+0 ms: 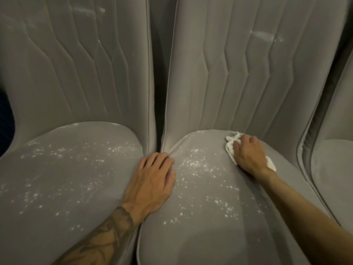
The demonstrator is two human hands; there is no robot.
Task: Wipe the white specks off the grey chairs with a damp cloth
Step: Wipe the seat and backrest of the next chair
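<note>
head, right hand point(248, 153) grips cloth point(229, 145), specked chair point(206, 240)

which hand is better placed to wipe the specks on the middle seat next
Right. The right hand grips the white cloth on that seat, just beside the specks. The left hand rests flat at the seat's left edge, holding nothing.

place: indoor seating area | cue: padded grey chairs point(200, 83) in row

Grey channel-stitched chairs point(219, 217), white specks point(196, 163), white cloth point(230, 146)
</note>
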